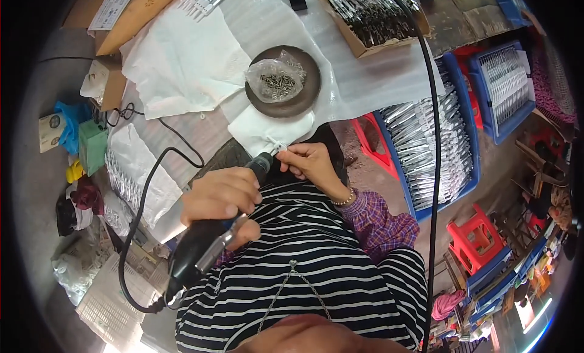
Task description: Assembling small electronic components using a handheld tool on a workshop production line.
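Observation:
My left hand (222, 195) is wrapped round a black corded electric screwdriver (194, 249). Its nose (261, 162) points up and right, right at a small white part (277, 146). With thumb and fingers my right hand (311, 163) pinches that part; the exact contact with the bit is too small to make out. Both hands are at the table's near edge, over a white cloth (267, 129). Just beyond lies a round brown dish (313, 97) with a clear plastic bag (280, 79) of small metal screws in it.
A cardboard box (359, 48) of metal pieces stands at the far right of the table. Blue crates (474, 152) of silvery-white strips are on my right, near red stools (477, 237). A black cable (143, 213) loops left of the screwdriver; another cable (435, 170) hangs at right.

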`<control>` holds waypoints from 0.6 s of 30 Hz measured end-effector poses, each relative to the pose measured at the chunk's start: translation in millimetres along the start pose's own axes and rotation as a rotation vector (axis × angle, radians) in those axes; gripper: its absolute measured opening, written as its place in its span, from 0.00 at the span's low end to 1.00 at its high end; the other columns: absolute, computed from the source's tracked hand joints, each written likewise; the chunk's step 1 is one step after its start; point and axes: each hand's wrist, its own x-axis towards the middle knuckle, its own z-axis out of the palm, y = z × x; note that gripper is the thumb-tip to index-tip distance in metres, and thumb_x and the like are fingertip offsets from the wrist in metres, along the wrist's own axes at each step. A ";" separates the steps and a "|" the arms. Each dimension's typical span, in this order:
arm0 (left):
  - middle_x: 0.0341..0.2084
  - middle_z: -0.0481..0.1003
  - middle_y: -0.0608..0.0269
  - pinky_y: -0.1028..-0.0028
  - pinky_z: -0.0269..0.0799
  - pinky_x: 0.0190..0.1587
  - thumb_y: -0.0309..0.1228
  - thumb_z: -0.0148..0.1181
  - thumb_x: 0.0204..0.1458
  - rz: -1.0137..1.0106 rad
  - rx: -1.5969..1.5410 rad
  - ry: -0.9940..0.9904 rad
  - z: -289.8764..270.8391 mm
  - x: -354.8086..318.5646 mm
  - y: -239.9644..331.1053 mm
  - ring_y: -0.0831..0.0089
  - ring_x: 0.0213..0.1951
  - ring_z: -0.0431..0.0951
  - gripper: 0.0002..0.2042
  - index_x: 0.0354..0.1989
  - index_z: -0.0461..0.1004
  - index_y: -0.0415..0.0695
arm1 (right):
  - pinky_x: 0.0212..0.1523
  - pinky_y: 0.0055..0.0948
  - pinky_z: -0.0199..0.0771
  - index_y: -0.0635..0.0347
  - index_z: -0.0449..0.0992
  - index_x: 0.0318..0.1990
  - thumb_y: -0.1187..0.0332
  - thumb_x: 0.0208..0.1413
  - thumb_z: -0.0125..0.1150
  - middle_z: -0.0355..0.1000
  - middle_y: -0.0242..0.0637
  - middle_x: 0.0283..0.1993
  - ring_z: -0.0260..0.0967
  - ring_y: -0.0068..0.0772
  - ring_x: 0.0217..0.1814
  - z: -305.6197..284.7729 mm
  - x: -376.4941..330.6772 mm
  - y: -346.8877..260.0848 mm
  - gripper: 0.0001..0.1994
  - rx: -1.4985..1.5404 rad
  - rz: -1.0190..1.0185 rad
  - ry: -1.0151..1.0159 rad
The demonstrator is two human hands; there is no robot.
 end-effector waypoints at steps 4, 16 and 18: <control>0.20 0.70 0.58 0.65 0.72 0.24 0.30 0.64 0.45 0.011 0.044 -0.139 3.7 3.8 -1.8 0.63 0.20 0.74 0.19 0.40 0.59 0.42 | 0.13 0.13 0.44 0.66 0.75 0.24 0.68 0.52 0.60 0.62 0.23 0.14 0.51 0.10 0.14 -1.4 1.4 3.0 0.11 0.000 0.007 0.006; 0.18 0.70 0.60 0.67 0.72 0.22 0.30 0.64 0.45 0.031 0.083 -0.176 4.0 10.4 -7.0 0.66 0.18 0.74 0.17 0.36 0.60 0.42 | 0.14 0.13 0.45 0.66 0.75 0.23 0.67 0.53 0.60 0.62 0.23 0.14 0.51 0.09 0.14 -0.8 1.3 3.8 0.12 0.023 -0.020 0.004; 0.18 0.70 0.60 0.68 0.72 0.21 0.28 0.63 0.44 0.036 0.063 -0.161 5.1 12.4 -10.4 0.66 0.17 0.73 0.16 0.35 0.60 0.42 | 0.14 0.13 0.46 0.66 0.75 0.23 0.67 0.53 0.59 0.61 0.23 0.14 0.51 0.10 0.14 -0.7 1.1 6.5 0.12 0.021 -0.029 0.021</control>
